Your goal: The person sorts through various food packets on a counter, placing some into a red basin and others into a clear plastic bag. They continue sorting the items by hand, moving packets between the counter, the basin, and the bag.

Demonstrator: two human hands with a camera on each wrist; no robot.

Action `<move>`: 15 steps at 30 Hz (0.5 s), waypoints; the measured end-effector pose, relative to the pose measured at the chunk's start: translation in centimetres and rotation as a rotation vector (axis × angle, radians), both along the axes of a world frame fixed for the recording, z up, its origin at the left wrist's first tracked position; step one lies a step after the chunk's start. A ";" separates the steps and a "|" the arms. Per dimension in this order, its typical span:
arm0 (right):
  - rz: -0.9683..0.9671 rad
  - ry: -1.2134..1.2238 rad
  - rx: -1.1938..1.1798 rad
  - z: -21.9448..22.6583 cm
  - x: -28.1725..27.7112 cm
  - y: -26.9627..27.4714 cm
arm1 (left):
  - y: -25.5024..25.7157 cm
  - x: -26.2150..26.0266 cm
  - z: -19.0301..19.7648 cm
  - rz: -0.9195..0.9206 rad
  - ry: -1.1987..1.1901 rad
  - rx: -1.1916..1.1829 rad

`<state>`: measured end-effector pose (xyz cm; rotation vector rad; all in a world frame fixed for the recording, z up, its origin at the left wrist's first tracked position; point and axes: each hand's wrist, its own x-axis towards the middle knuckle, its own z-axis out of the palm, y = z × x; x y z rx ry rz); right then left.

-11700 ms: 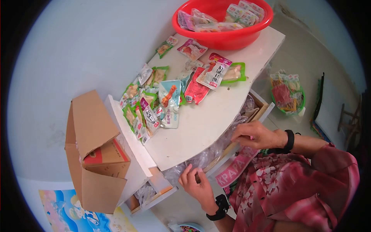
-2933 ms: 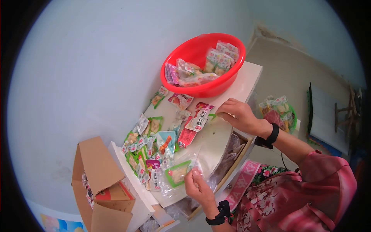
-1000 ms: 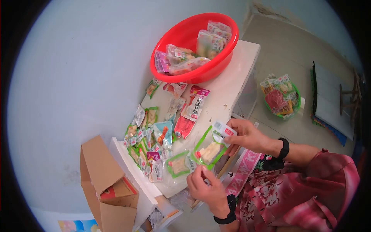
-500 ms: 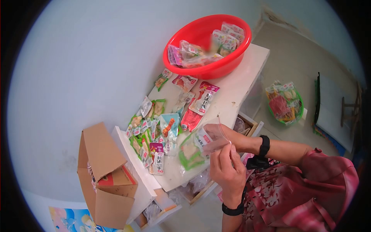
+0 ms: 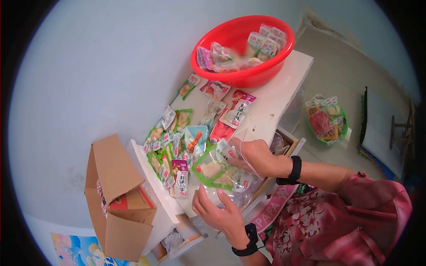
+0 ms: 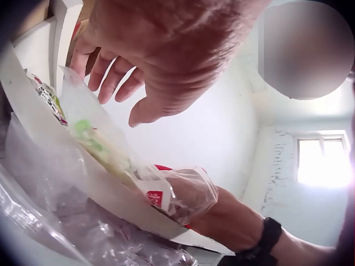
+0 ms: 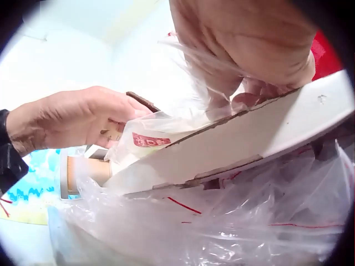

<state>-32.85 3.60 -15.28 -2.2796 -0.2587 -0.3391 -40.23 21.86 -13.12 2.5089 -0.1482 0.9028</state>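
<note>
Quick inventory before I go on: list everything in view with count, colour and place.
clear bag: one, transparent, table's near edge, green-edged packets inside
loose packets: many, green, red, blue, white, mid-table
red basin: one, far end, holds packets
table: one, white
cardboard box: one, brown, open, left of table
green basket: one, floor, right, full of packets
left hand: fingers spread on the bag's near end
right hand: inside the bag's mouth

bright daylight | window glare | fisheye edges | wrist views blurred
</note>
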 end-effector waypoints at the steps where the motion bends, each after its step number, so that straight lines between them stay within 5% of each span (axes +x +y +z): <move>1: -0.013 -0.013 -0.022 0.0 0.0 0.1 | 0.4 0.2 -0.2 0.015 0.027 0.008; 4: 0.046 0.038 -0.127 0.0 0.3 -0.2 | 1.0 1.0 -1.2 0.030 0.131 0.020; 10: 0.387 -0.209 0.137 -1.0 0.9 -2.5 | 0.5 0.3 -0.6 0.016 0.371 -0.108; 15: 0.404 0.129 0.214 0.0 0.3 -2.5 | 0.0 0.9 0.3 0.007 0.461 -0.342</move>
